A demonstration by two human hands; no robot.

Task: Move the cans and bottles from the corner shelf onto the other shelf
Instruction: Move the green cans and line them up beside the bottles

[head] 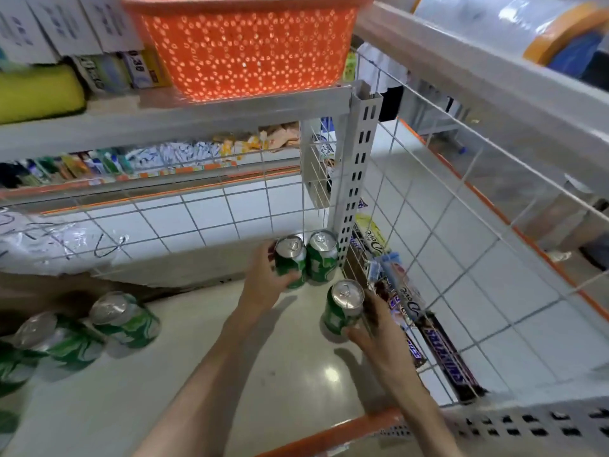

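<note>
Three green cans stand upright in the corner of the shelf [197, 374], close to the slotted post [357, 166]. The left hand [263, 282] curls its fingers round the rear can [290, 258], which touches the corner can [322, 255] beside it. The right hand [379, 338] wraps round the nearer can [344, 311], just beside the wire grid [445, 242] that fences off the chocolate bars [445, 357]. More green cans [125, 318] sit well apart at the left edge, blurred.

The step in hand looks like picking up two cans at once, with both apparently resting on the shelf surface. The next move calls for lifting both straight up, clear of the corner can and the grid, then carrying them to the other shelf. I cannot tell for certain which shelf that is.
</note>
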